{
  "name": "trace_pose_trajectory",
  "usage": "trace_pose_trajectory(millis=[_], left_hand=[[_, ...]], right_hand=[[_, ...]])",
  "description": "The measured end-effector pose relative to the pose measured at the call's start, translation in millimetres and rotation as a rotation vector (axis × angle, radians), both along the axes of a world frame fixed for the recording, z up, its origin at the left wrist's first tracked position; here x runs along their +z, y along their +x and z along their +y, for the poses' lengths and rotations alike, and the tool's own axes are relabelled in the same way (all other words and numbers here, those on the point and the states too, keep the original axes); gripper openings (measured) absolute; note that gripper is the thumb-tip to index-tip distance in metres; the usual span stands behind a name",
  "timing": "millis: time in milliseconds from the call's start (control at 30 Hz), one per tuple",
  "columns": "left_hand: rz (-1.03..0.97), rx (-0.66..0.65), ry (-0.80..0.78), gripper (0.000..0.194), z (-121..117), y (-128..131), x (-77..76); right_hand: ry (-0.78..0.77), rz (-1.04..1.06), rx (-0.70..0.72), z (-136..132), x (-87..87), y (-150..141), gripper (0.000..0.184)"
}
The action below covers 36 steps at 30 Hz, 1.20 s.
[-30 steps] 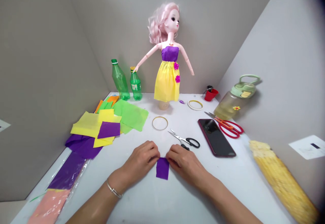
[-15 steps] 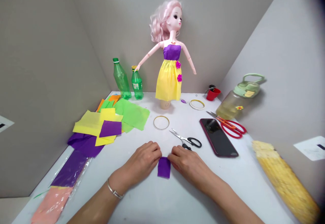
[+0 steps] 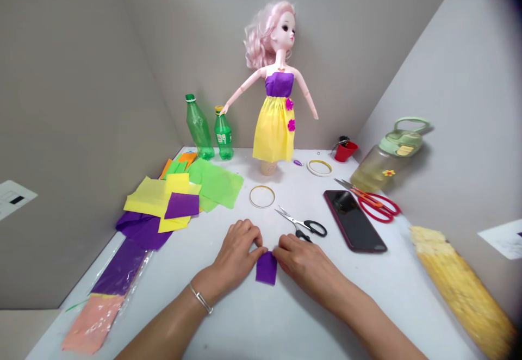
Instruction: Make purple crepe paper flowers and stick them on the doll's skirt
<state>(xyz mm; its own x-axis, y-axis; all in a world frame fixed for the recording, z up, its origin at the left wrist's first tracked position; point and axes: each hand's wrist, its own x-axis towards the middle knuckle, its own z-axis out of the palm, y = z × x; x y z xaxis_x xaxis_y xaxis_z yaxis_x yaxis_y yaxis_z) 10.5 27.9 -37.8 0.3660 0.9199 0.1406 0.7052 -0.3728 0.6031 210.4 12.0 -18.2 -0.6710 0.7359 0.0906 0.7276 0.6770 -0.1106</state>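
A small rectangle of purple crepe paper (image 3: 266,268) lies flat on the white table (image 3: 293,322), its long axis running near to far with a slight lean, just in front of the person. The left hand (image 3: 237,254) and right hand (image 3: 304,266) close on its far corners from either side, fingertips pinching the soft, crinkled paper. Just beyond the right hand lie black-handled scissors (image 3: 314,228), blades aimed far left, and further on a thin gold hoop (image 3: 261,197). To the left sit overlapping sheets of yellow, green and purple crepe paper (image 3: 163,202). To the right are a dark phone (image 3: 354,221) and red-handled scissors (image 3: 377,206). At the far edge, a pink-haired doll (image 3: 275,77) stands in a yellow-and-purple paper dress.
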Motion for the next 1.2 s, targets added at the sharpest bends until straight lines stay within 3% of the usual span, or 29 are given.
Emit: trace_pose_trajectory(millis=[200,367,433,633,967,1200], left_hand=[[-0.033,0.013,-0.062,0.011,0.9,-6.5,4.4],[-0.041,-0.003,-0.065,0.008,0.1,-6.5,5.6],[-0.04,-0.011,-0.051,0.006,0.1,-6.4,4.5],[-0.047,-0.014,-0.039,0.007,0.3,-7.1,1.1],[-0.065,-0.058,-0.095,0.006,3.1,-15.5,8.8],[-0.068,-0.038,-0.06,0.003,0.3,-10.8,5.0]], right_hand=[[-0.188,0.102,-0.098,0.9,11.4,-0.4,0.016],[-0.247,0.26,-0.352,8.2,1.3,-12.4,0.022],[-0.245,0.249,-0.39,10.1,-2.9,-18.6,0.018],[-0.253,0.206,-0.356,7.0,-3.2,-20.9,0.01],[-0.378,0.393,-0.26,8.3,-2.1,-1.9,0.015],[-0.379,0.408,-0.268,7.1,-1.6,-0.2,0.016]])
